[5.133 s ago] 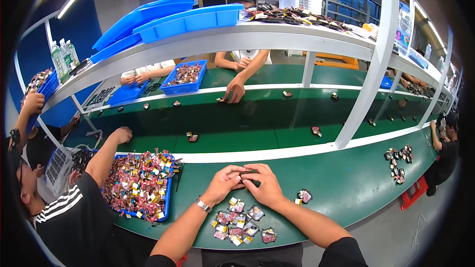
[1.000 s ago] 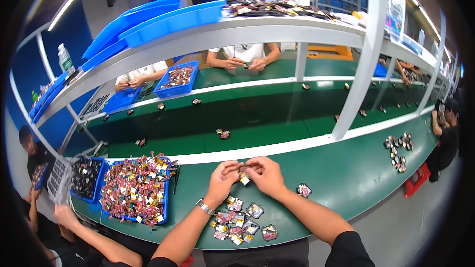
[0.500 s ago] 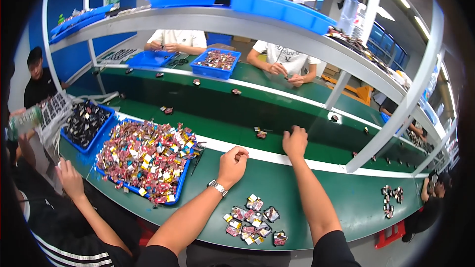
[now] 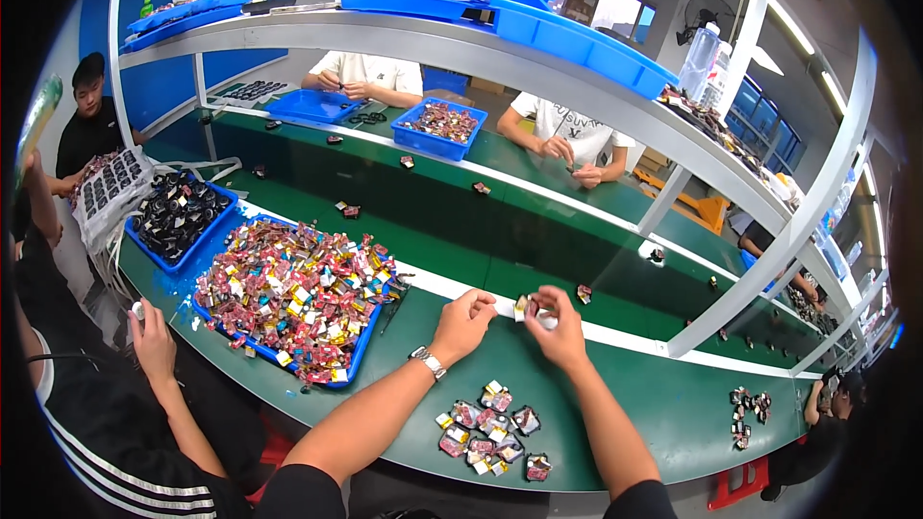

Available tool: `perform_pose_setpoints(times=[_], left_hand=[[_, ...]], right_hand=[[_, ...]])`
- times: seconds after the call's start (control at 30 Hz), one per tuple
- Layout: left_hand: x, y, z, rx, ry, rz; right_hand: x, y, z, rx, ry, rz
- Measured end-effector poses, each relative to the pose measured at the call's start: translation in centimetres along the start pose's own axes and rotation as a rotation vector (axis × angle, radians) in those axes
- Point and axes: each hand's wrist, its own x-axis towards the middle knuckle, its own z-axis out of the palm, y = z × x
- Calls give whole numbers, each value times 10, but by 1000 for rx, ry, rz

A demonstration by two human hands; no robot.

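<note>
My right hand (image 4: 560, 329) pinches a small circuit board piece (image 4: 524, 308) with white and yellow parts, above the white edge strip of the conveyor belt. Close to its left, my left hand (image 4: 463, 327) has its fingers curled together; whether anything is inside them is hidden. A watch (image 4: 428, 362) circles my left wrist. On the green bench (image 4: 404, 423) between my forearms lies a cluster of similar red, clear and white pieces (image 4: 487, 430). Left of my left hand, a blue tray (image 4: 360, 358) is heaped with more red, white and yellow pieces.
Beyond my hands runs the green belt (image 4: 442, 250) with scattered pieces. A second blue tray (image 4: 207, 234) of black parts stands far left. A metal post (image 4: 735, 269) and overhead shelf (image 4: 413, 37) frame the bench. Co-workers sit opposite and at my left; small pieces (image 4: 742, 413) lie right.
My right hand has drawn back from over the belt toward my left hand and now holds a circuit board piece. That piece has left the belt. The whole view has shifted slightly.
</note>
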Motion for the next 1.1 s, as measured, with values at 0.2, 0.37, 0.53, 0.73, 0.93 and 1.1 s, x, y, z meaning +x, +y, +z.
perform_pose_setpoints(times=[0.2,0.37,0.53,0.73,0.93,1.1], left_hand=[[-8,19,7,-268,-544,-310],[-7,18,16,-370,-633,-349],[-16,31,23,-548,-574,-415],[-18,28,24,-596,-577,-431],[-19,28,25,-607,-531,-425],[-19,31,27,-604,-537,-409]], right_hand=[[-41,-40,-32,-92,-190,-215],[-39,-41,-46,-77,-241,-212],[-48,-41,-25,-213,133,-162],[-48,-33,-21,-271,79,-235],[-44,-33,-29,-288,-4,-332],[-44,-30,-31,-193,-28,-305]])
